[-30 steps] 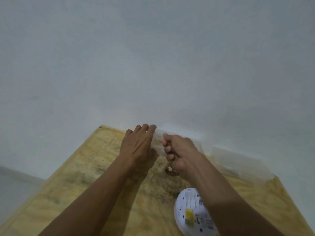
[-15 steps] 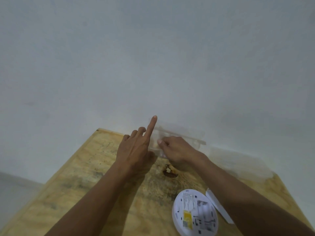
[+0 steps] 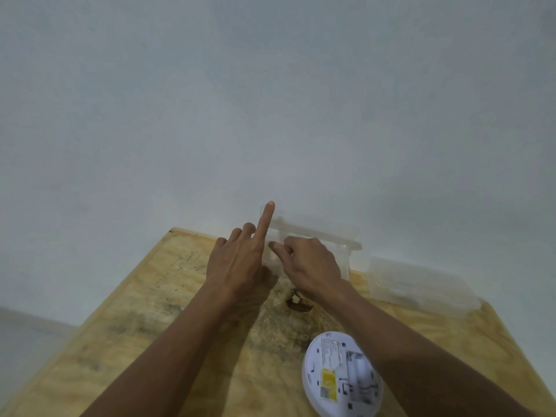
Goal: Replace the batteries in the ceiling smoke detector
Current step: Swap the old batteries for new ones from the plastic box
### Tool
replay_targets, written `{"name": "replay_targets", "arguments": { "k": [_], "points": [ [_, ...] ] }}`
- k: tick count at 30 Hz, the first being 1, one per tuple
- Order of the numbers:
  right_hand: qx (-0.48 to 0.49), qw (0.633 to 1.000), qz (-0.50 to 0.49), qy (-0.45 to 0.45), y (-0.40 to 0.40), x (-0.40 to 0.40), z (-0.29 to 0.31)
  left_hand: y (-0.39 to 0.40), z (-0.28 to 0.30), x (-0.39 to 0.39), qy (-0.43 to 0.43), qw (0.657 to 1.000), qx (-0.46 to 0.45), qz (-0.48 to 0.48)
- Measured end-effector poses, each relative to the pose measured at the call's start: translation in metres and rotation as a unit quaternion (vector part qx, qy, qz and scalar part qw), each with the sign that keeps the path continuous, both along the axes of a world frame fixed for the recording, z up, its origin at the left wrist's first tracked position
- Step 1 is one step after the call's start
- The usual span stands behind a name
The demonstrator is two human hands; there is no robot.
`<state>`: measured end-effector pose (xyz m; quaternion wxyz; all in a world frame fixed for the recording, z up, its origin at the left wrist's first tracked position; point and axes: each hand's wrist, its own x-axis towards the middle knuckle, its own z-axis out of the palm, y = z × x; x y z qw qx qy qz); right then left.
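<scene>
Against a white wall (image 3: 270,100), stained plywood table (image 3: 135,341) bears smoke detector (image 3: 337,377).

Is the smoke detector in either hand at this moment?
No. The smoke detector lies on the wooden table, while the left hand and right hand work at the clear plastic container.

Your right hand (image 3: 313,266) covers the front of the clear plastic box (image 3: 319,236) at the wall, so you cannot tell what its fingertips touch or whether they pinch anything. Your right forearm hides part of the smoke detector (image 3: 334,377), whose lower rim the bottom edge cuts off; its label print is too small to read. The counter (image 3: 135,341) runs out of frame below.
</scene>
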<state>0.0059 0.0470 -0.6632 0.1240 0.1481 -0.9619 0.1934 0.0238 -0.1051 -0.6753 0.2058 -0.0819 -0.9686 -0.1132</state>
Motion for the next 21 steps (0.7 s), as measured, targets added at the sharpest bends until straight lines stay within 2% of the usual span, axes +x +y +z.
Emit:
{"name": "replay_targets", "arguments": {
  "k": [4, 8, 10, 12, 14, 21],
  "points": [
    [-0.025, 0.982, 0.023, 0.187, 0.009, 0.002, 0.003, 0.001, -0.005, 0.001, 0.025, 1.0, 0.003, 0.008],
    [-0.074, 0.967, 0.072, 0.233, 0.023, 0.02, 0.032, 0.001, -0.004, 0.002, 0.023, 1.0, -0.013, 0.01],
    [-0.033, 0.981, 0.033, 0.188, 0.04, 0.024, 0.049, 0.001, -0.005, 0.003, 0.022, 0.999, -0.025, 0.015],
    [0.06, 0.994, -0.029, 0.085, 0.064, 0.023, 0.062, 0.001, -0.007, 0.004, 0.021, 0.999, -0.027, 0.019],
    [0.098, 0.994, -0.049, 0.004, 0.082, 0.023, 0.063, 0.001, -0.01, 0.006, 0.018, 0.999, -0.028, 0.019],
    [0.076, 0.996, -0.042, -0.002, 0.088, 0.034, 0.039, 0.002, -0.014, 0.013, -0.01, 0.999, -0.032, 0.021]
  ]
}}
